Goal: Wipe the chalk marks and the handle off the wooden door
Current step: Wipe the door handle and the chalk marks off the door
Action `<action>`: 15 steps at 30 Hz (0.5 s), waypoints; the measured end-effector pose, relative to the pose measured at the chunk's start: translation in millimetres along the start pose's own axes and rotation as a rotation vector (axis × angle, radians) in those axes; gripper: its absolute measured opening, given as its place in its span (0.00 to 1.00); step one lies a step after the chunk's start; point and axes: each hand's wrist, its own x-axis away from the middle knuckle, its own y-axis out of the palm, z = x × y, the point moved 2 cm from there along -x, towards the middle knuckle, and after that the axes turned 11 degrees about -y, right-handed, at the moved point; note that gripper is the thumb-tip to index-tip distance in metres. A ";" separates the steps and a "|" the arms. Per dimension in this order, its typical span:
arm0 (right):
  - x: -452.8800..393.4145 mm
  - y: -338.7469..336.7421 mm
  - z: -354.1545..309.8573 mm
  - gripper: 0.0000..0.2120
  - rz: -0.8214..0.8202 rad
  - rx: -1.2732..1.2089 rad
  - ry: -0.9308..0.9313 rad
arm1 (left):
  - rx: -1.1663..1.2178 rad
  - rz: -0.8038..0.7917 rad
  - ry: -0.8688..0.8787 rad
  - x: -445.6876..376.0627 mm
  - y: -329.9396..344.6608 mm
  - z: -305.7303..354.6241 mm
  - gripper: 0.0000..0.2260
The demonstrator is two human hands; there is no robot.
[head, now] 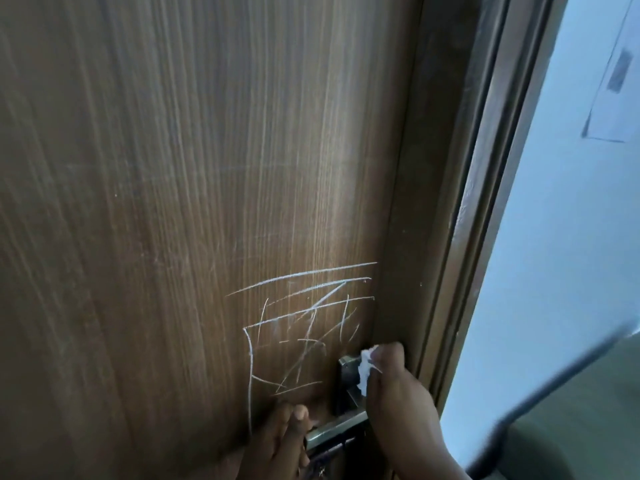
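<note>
A brown wooden door fills most of the view. White chalk marks, crossed lines and scribbles, sit low on its right side. Below them is a metal lever handle on a plate. My right hand holds a crumpled white tissue against the top of the handle plate. My left hand rests on the door just left of the lever's end, fingers together, with nothing visible in it.
The dark door frame runs down the right of the door. Beyond it is a pale wall with a paper sheet pinned up. A blurred dark edge crosses the lower right corner.
</note>
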 end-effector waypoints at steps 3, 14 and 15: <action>2.7 -18.8 -9.5 0.13 0.179 -0.007 -0.136 | -0.078 -0.021 -0.028 0.2 -2.8 1.3 0.12; -57.0 -20.9 -23.0 0.17 0.517 0.045 -0.437 | -1.033 0.014 0.929 -2.7 -6.7 111.0 0.17; -60.2 -18.4 -22.1 0.17 0.514 0.060 -0.427 | -1.033 0.053 1.051 -2.5 -8.5 117.7 0.14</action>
